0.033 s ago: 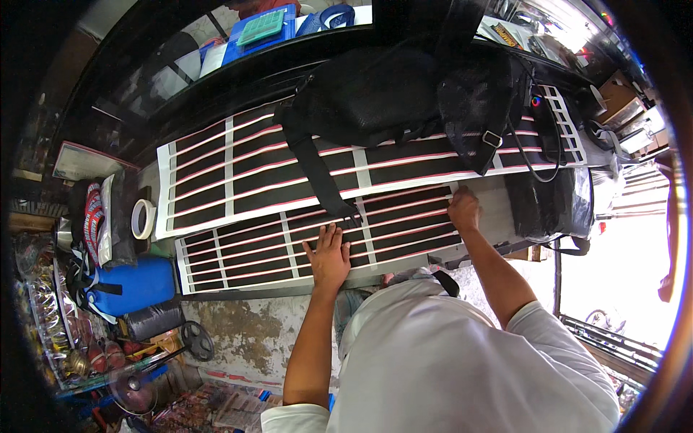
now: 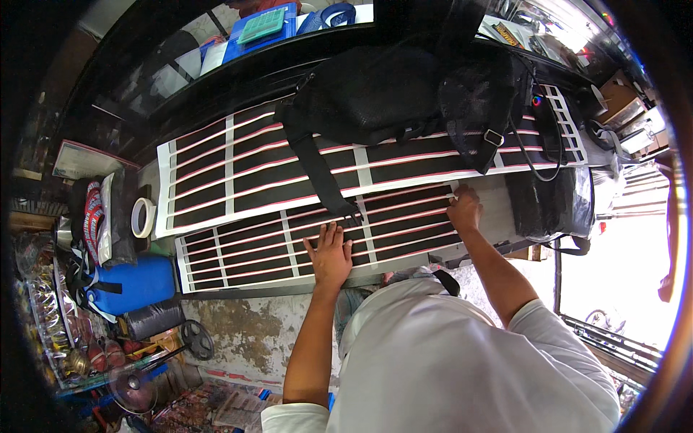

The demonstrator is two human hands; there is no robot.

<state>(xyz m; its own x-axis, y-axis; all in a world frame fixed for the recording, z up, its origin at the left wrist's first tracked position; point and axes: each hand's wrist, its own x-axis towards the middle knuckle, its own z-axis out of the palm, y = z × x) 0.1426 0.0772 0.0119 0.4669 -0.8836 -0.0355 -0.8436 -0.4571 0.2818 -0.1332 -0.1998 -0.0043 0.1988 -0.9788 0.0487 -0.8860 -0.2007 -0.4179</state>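
Note:
Two long sheets of black panels, split by white bands with thin red lines, lie on a grey tabletop (image 2: pixel 494 209). On the nearer striped sheet (image 2: pixel 249 254), my left hand (image 2: pixel 332 261) rests flat with its fingers spread. My right hand (image 2: pixel 464 209) is at that sheet's right end, its fingers bent and drawn together on the edge; the fingertips are partly hidden. The farther striped sheet (image 2: pixel 198 177) overlaps the nearer one. Across it lies a black bag (image 2: pixel 375 94), whose strap (image 2: pixel 316 177) hangs down over both sheets, its end close to my left fingertips.
A tape roll (image 2: pixel 143 218) stands at the table's left end, above a blue container (image 2: pixel 141 285). Right of the sheets sits a bundle in black plastic (image 2: pixel 534 206). A glass case (image 2: pixel 162 58) borders the far side. A fan (image 2: pixel 133 390) is at lower left.

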